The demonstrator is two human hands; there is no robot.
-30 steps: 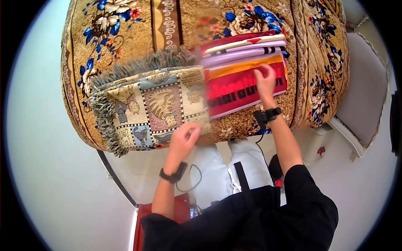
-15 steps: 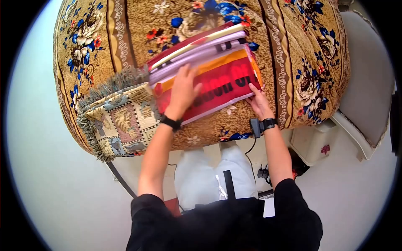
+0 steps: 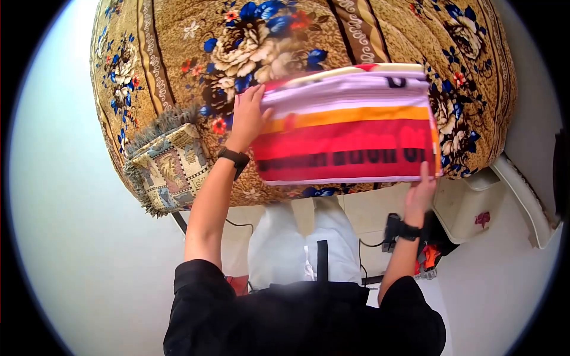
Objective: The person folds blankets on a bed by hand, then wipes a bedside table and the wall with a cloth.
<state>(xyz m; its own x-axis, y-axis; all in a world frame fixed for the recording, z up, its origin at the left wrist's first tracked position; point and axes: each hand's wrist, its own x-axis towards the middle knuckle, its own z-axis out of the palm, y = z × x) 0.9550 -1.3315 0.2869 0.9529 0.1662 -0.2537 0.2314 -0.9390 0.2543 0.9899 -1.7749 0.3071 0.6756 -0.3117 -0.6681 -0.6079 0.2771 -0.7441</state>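
A folded printed cloth (image 3: 350,142) in red, orange and lilac, with black lettering, lies near the front edge of the flower-patterned cover and is smeared by motion. My left hand (image 3: 249,115) grips its left edge, with the thumb on top and the fingers near the upper corner. At the lower right corner, my right hand (image 3: 420,193) pinches the cloth, one finger stretched over its surface. The undersides of both grips are hidden.
A folded, fringed woven textile (image 3: 169,169) rests at the front left of the floral cover (image 3: 178,89). Below the right side stands a pale plastic bin (image 3: 466,210), with a grey chair (image 3: 534,160) beyond it. A cable (image 3: 240,224) hangs near my legs.
The printed cloth has moved right, away from the fringed textile, and turned more level. My left hand has gone from lying on its surface to its left edge; the right hand stays at the right corner.
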